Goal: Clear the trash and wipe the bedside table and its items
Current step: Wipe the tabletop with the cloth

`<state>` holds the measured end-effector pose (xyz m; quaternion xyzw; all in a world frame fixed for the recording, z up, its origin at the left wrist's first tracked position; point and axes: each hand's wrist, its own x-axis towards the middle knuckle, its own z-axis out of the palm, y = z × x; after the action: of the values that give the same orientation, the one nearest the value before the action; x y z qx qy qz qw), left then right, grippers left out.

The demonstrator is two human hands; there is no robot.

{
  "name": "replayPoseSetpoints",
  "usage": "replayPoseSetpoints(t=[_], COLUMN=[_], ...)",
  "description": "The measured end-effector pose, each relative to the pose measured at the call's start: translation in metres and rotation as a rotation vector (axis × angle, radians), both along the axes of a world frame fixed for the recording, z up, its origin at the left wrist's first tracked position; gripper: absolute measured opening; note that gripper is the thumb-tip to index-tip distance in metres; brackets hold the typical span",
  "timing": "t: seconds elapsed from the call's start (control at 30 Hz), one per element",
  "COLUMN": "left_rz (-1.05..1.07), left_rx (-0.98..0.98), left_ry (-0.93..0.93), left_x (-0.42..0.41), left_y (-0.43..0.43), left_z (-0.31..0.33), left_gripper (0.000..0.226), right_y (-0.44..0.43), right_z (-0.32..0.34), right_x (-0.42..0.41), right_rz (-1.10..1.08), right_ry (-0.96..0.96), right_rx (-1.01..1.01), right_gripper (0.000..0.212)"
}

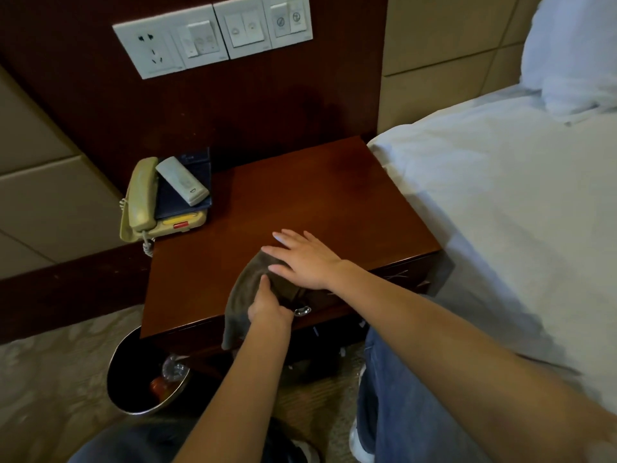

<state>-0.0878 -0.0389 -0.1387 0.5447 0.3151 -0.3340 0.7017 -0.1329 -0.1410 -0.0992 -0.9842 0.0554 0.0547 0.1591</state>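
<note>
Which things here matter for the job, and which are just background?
In the job: cloth, pinched by left hand, right hand flat on it; bedside table; telephone; remote; dark folder; trash bin.
Just there: bed; pillow; wall switch panel; carpet.

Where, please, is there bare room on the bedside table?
Bare: the bedside table at its back and right, between telephone and bed; also between telephone and cloth. Crowded: back-left corner, remote and folder stacked on the telephone, and the front, under left hand and right hand.
</note>
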Motion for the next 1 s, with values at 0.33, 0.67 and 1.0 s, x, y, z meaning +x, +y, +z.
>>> replayPoseSetpoints(t=[0.33, 0.67, 1.0], left_rz=[0.030, -0.638, -1.365], left_rx=[-0.185, 0.003, 1.017], left_ry=[0.061, 0.134, -1.357], left_x=[-0.015, 0.000, -0.024], left_y=[0.015, 0.044, 0.031], left_z=[0.003, 0.084, 0.055], left_gripper=[0.071, 0.051, 0.059], right_y=[0.010, -0.013, -0.048], right_z=[-0.008, 0.007, 0.019], right_x=[0.003, -0.029, -0.072], right_rz=[-0.052, -0.232, -0.410], right_ry=[0.148, 0.321, 0.396], right_rx=[-0.149, -0.299, -0.301], right_gripper=[0.057, 0.066, 0.068])
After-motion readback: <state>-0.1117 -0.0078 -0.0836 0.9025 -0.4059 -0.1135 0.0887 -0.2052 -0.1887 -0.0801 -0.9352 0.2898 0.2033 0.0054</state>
